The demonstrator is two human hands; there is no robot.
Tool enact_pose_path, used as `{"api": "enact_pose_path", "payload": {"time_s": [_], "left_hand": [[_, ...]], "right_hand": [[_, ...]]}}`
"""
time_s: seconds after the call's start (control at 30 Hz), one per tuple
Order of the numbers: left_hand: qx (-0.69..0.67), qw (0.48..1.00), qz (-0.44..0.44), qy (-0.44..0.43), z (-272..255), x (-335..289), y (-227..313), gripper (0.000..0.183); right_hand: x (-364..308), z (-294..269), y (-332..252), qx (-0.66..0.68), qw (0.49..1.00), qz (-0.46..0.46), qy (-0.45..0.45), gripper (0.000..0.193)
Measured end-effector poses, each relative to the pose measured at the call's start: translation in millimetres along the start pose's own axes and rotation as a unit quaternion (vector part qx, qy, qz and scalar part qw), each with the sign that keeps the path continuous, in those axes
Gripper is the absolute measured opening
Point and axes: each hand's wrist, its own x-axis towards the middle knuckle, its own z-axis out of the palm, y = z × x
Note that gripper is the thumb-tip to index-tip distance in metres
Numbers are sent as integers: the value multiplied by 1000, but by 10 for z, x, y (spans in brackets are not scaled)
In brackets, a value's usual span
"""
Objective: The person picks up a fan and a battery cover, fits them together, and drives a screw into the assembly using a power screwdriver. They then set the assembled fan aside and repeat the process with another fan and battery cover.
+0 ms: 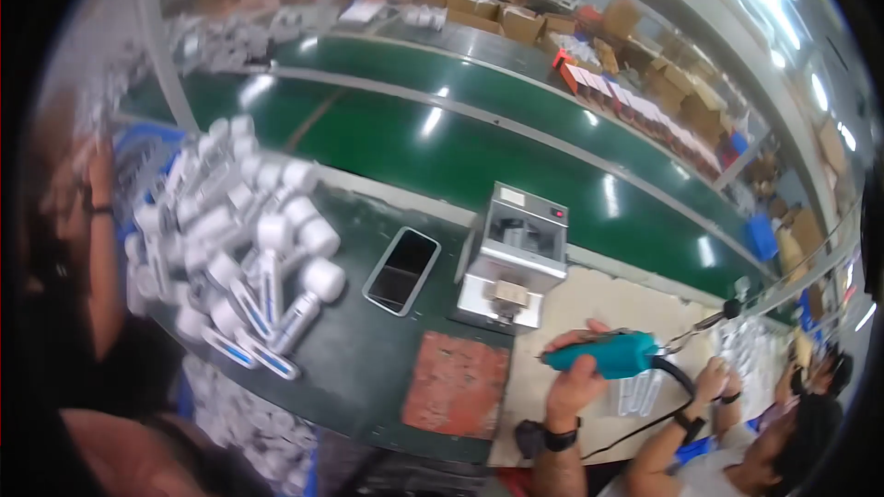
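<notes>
My right hand [573, 388], with a black band at the wrist, is wrapped round a teal electric screwdriver [603, 355]. Its thumb lies on the near side and its fingers show along the far side. The screwdriver lies roughly level, tip to the left, and hangs from a coiled cable. A metal screw feeder [512, 258] with a clear cover stands just beyond its tip. A worn red mat [456, 385] lies left of the hand. Some pale, slim plastic parts [635, 394] rest under the screwdriver. My left hand is out of the picture.
White round-headed handheld devices [267, 230] are heaped at left, beside a phone [402, 271]. Below them is a bin of white parts [249, 419]. Beyond the bench runs a green conveyor [387, 129]. Co-workers sit close at left [103, 267] and right [741, 460].
</notes>
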Motion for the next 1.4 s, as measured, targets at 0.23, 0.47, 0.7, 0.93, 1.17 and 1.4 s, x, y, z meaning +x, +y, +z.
{"api": "enact_pose_path", "payload": {"time_s": [0.23,0.47,0.7,0.93,1.17,1.4], "left_hand": [[-2,995,-86,-43,-119,-150,78,27],[-56,990,-121,-34,-71,-249,-8,23],[-78,987,-140,-25,-47,-251,161,21],[-52,970,-239,3,37,-484,440,36],[-138,799,-538,-231,519,-1740,550,17],[26,972,-218,-82,99,-859,197,25]], "right_hand": [[40,32,-91,-4,1000,-8,17,70],[38,209,-97,-3,999,-3,35,75],[31,72,-116,-11,999,0,40,75],[46,188,-111,-4,1000,-3,10,69],[69,127,-134,-12,1000,-12,20,71],[4,-26,-112,-34,999,-11,14,75]]}}
